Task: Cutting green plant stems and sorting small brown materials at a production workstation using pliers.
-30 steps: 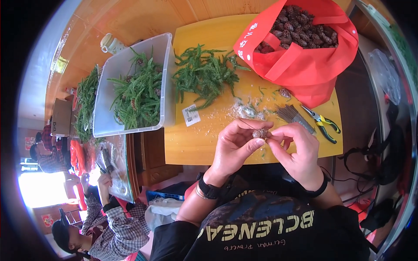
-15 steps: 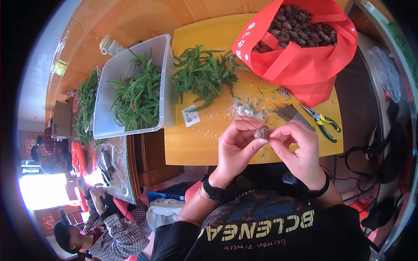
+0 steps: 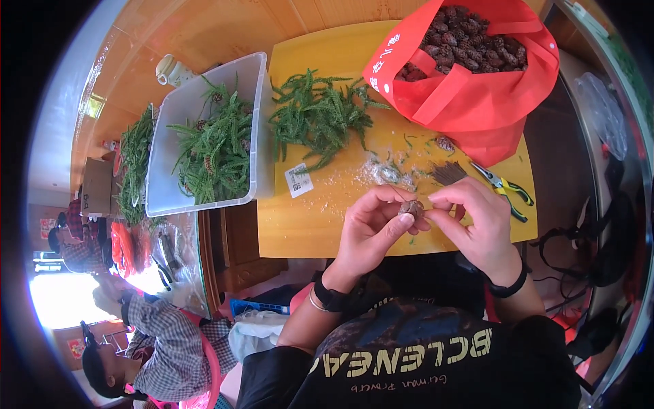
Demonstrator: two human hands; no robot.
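Pine cone (image 3: 411,208) is up over the table (image 3: 300,235), left and near side of the red tote bag (image 3: 477,112). Our left hand (image 3: 368,228) has fingers pinching it, likely to steady it; our right hand (image 3: 477,219) works its right edge, can't tell if gripping. Pliers (image 3: 512,191) sit just nearer than the bag, presumably for reach.

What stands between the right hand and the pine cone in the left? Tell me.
Nothing visible. The left hand holds the pine cone, and the right hand is close beside it; the pliers lie beyond the right hand, out of the way.
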